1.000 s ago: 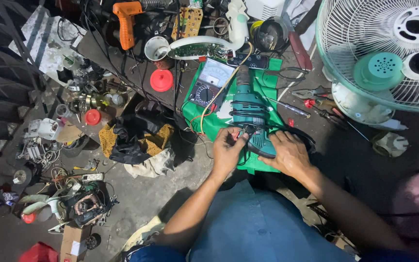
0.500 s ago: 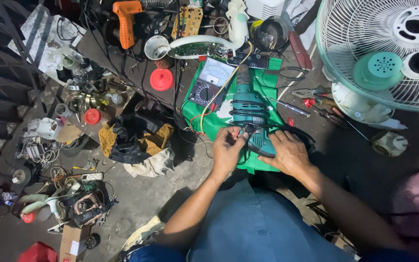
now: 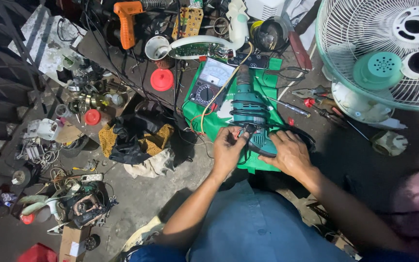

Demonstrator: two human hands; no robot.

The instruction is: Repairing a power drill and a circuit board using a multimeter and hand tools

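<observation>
left fingers pinch red lead | right hand flat on green drill

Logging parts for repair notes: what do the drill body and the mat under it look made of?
Drill: likely moulded plastic, matte teal, ribbed casing; dull grey nose looks metal. Mat: thin green sheet, smooth, perhaps plastic or rubber; cannot tell which.

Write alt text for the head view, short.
Both hands rest on a teal power drill lying on a green mat: the left hand pinches red-tipped wires at its handle, the right hand presses beside it. An analog multimeter lies alongside.
</observation>
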